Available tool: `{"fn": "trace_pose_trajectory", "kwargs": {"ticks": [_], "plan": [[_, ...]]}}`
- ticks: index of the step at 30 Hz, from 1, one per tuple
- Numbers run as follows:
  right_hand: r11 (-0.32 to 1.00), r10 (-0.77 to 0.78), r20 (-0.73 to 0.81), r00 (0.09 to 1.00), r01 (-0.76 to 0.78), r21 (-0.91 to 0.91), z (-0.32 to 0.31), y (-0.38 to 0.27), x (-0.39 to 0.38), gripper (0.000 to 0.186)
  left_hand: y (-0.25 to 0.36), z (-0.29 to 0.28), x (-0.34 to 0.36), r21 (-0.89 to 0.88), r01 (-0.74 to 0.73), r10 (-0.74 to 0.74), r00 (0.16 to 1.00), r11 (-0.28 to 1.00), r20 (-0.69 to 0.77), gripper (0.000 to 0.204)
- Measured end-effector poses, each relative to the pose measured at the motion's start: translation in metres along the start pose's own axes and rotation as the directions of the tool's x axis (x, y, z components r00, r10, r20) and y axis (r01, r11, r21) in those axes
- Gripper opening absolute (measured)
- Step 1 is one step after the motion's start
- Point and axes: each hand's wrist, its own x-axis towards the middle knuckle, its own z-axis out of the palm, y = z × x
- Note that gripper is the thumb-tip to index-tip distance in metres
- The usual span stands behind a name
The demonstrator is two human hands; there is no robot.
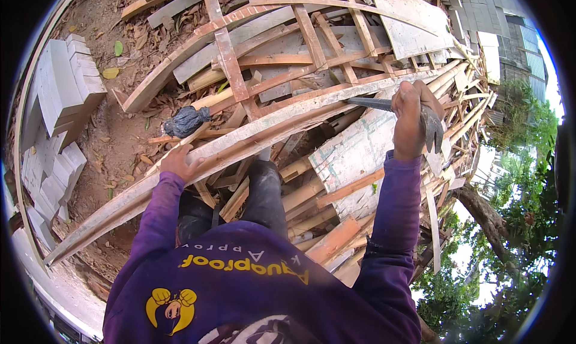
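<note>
A long, whitish wooden beam [252,137] crosses in front of me, from the lower left up to the far right. My left hand [179,163] is closed over its near left part, thumb on the top edge. Raised at the right, my right hand [411,119] grips a claw hammer [433,131] close to its head, the claw hanging beside the fist. A dark tapered bar [372,103] sticks out leftward from the same fist, its tip by the beam; I cannot tell whether it is the hammer's handle. A dark bundled bag [187,122] lies beyond the beam.
Crossed wooden battens [231,59] are piled ahead. A paint-marked white board [354,161] and loose timber lie around my legs. Pale blocks [69,83] are stacked on the dirt at the left. A tree trunk [486,215] and foliage stand at the right.
</note>
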Motion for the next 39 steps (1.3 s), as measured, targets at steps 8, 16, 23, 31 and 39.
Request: {"fn": "trace_pose_trajectory", "kwargs": {"ticks": [8,16,23,31,39], "plan": [[0.999,-0.037,-0.045,0.998,0.036,-0.018,-0.014,-0.002,-0.060,0.037,0.012,-0.013,0.019,0.138,0.078,-0.117,0.945,0.987,0.304,0.085],[0.995,0.022,-0.212,0.977,-0.001,0.097,-0.097,0.036,-0.178,0.040,-0.005,-0.020,0.046,0.159,0.075,-0.126,0.931,0.984,0.342,0.091],[1.000,-0.016,-0.154,0.988,0.016,0.002,-0.065,0.000,-0.105,0.038,0.013,-0.016,0.028,0.161,0.093,-0.147,0.919,0.983,0.365,0.094],[0.918,0.088,-0.029,0.996,-0.070,0.391,-0.037,0.031,0.000,0.038,0.016,0.001,0.007,0.149,0.097,-0.139,0.940,0.984,0.311,0.089],[1.000,-0.002,0.207,0.978,0.007,-0.023,0.024,0.046,-0.056,0.035,0.007,-0.004,0.010,0.139,0.083,-0.120,0.950,0.987,0.289,0.080]]}}
